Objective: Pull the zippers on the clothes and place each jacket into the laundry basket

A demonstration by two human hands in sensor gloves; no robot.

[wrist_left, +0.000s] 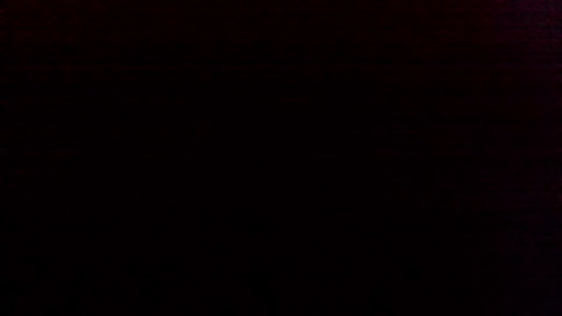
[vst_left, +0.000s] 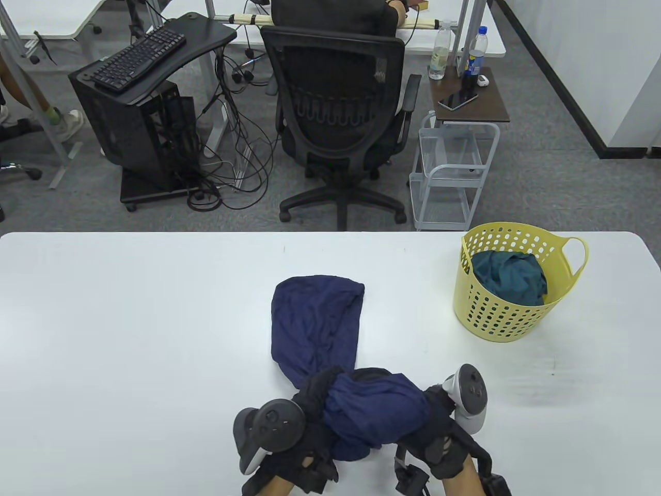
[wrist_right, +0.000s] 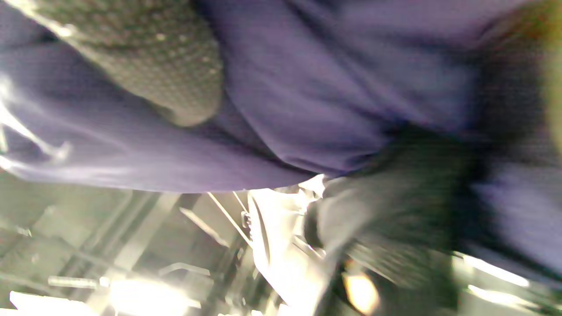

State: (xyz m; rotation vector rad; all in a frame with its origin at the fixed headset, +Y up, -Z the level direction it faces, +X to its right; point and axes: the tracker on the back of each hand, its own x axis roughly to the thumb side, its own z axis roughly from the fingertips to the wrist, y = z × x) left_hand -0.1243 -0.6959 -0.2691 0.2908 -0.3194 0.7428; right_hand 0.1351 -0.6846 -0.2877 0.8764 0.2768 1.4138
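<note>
A navy jacket point(vst_left: 317, 320) lies partly on the white table point(vst_left: 129, 336), its near end bunched up between my two hands at the front edge. My left hand point(vst_left: 310, 398) grips the bundle from the left, gloved fingers curled over the cloth. My right hand point(vst_left: 439, 413) holds it from the right, its fingers mostly buried in fabric. In the right wrist view a gloved finger point(wrist_right: 175, 74) presses into the navy jacket point(wrist_right: 307, 87). The left wrist view is fully dark. A yellow laundry basket point(vst_left: 496, 315) stands at the right with a teal garment point(vst_left: 508, 276) inside.
Beyond the table's far edge are a black office chair point(vst_left: 338, 113), a white wire cart point(vst_left: 454, 170) and a computer stand with a keyboard point(vst_left: 139, 57). Bare table surface lies left of the jacket and between the jacket and the basket.
</note>
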